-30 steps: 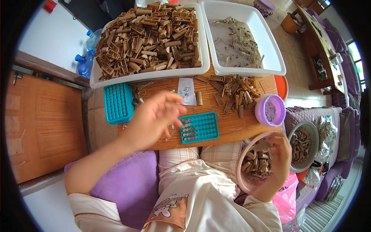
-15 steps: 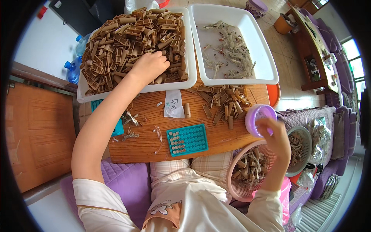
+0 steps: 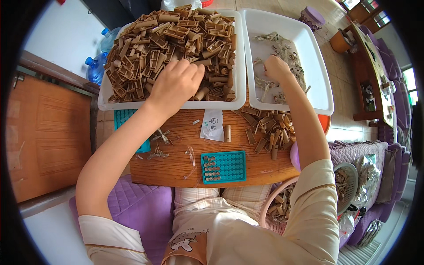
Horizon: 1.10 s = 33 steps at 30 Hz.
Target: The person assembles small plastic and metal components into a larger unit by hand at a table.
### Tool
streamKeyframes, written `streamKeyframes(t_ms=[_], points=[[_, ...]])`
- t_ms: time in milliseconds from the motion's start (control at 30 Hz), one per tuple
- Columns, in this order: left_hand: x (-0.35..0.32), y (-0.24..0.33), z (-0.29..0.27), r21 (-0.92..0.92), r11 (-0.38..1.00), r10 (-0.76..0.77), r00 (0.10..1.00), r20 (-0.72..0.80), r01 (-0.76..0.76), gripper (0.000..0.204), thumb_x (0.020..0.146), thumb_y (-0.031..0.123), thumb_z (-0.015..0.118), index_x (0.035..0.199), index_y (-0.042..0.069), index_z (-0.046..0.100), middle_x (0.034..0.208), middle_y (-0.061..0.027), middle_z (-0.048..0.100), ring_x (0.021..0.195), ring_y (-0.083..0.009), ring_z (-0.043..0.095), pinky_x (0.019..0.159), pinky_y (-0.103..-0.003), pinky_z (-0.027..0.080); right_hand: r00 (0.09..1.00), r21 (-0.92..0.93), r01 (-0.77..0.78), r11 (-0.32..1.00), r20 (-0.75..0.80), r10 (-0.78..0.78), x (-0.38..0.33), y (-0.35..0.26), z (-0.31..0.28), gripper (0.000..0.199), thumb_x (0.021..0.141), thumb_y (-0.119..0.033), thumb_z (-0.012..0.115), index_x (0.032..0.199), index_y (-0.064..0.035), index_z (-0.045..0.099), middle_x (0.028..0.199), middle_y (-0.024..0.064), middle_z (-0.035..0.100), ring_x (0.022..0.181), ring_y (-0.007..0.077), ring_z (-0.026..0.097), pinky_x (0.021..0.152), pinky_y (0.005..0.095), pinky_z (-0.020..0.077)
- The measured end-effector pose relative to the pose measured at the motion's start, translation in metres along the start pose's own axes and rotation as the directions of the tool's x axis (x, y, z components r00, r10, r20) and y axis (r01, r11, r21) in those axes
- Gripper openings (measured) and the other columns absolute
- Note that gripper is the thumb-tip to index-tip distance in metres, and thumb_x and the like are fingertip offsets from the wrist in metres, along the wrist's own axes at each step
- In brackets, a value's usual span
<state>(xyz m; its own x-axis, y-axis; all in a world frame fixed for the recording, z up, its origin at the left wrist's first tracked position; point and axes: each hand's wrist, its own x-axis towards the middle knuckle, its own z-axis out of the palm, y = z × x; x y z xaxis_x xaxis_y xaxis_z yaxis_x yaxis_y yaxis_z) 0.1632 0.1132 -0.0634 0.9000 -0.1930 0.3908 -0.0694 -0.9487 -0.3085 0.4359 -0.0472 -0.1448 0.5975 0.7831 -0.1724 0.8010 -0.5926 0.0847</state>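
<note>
A person at a wooden bench [image 3: 260, 170] has an arm stretched over each of two white tubs, as I watch from my distant station. The left hand [image 3: 179, 83] is down at the near right part of a heaped pile of brown casings [image 3: 150, 44] in the left tub [image 3: 216, 105], its fingers curled and narrow; their tips are hidden, so I cannot tell whether they grip one. The casings lie directly beneath and around that hand, the nearer of the two, their long axes at mixed angles; one by its knuckles runs roughly left to right. The right hand [image 3: 277, 68] is bunched over the right tub [image 3: 319, 95], just left of a tangle of pale strands [image 3: 291, 55], and I cannot make out what, if anything, it holds. On the near side, between the forearms, a teal tray [image 3: 232, 168] carries small round pieces in its left columns, while a lone casing [image 3: 228, 133] points away from the person beside a white paper slip [image 3: 212, 126], well apart from both hands.
</note>
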Motion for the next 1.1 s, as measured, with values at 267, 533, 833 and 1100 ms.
streamKeyframes(t_ms=[267, 533, 833, 1100], points=[[-0.025, 0.025, -0.070, -0.571, 0.547, -0.283, 0.777, 0.562, 0.612, 0.017, 0.073, 0.006, 0.057, 0.090, 0.003, 0.052, 0.090, -0.0126, 0.050, 0.084, -0.0269, 0.050, 0.077, -0.035, 0.041, 0.957, 0.869, 0.173, 0.464, -0.259, 0.128, -0.036, 0.023, -0.057, 0.025, 0.080, -0.021, 0.055, 0.096, -0.0029, 0.049, 0.084, 0.0100, 0.059, 0.074, 0.0173, 0.057, 0.070, 0.0279, 0.0452], [-0.077, 0.074, -0.104, -0.516, -0.388, 0.145, 0.603, 0.784, 0.764, 0.028, 0.083, 0.002, 0.048, 0.105, 0.002, 0.031, 0.086, -0.0093, 0.047, 0.070, -0.0114, 0.052, 0.065, -0.025, 0.044, 0.911, 0.762, 0.338, -0.552, -0.412, -0.011, -0.104, 0.019, -0.098, 0.013, 0.086, -0.018, 0.048, 0.090, -0.0061, 0.046, 0.073, 0.0009, 0.051, 0.055, 0.0044, 0.043, 0.068, 0.0220, 0.0456], [-0.106, 0.104, -0.170, -0.192, -0.657, 0.280, 0.472, 0.836, 0.729, 0.024, 0.084, 0.005, 0.046, 0.107, 0.005, 0.037, 0.091, -0.0074, 0.048, 0.079, -0.0137, 0.055, 0.070, -0.026, 0.048, 0.963, 0.968, 0.180, -0.176, -0.136, 0.232, -0.090, 0.054, -0.049, 0.009, 0.084, -0.008, 0.050, 0.089, -0.0024, 0.046, 0.085, 0.0098, 0.056, 0.079, 0.0132, 0.056, 0.075, 0.0224, 0.0463], [-0.117, 0.109, -0.151, -0.043, -0.712, 0.287, 0.346, 0.894, 0.701, 0.022, 0.082, 0.004, 0.047, 0.102, 0.007, 0.039, 0.094, -0.0065, 0.049, 0.077, -0.0109, 0.054, 0.069, -0.024, 0.048, 0.950, 0.898, 0.289, -0.332, -0.227, 0.215, -0.096, 0.048, -0.048, 0.006, 0.086, -0.008, 0.046, 0.091, -0.0065, 0.044, 0.086, 0.0068, 0.057, 0.078, 0.0149, 0.058, 0.077, 0.0262, 0.0468]])
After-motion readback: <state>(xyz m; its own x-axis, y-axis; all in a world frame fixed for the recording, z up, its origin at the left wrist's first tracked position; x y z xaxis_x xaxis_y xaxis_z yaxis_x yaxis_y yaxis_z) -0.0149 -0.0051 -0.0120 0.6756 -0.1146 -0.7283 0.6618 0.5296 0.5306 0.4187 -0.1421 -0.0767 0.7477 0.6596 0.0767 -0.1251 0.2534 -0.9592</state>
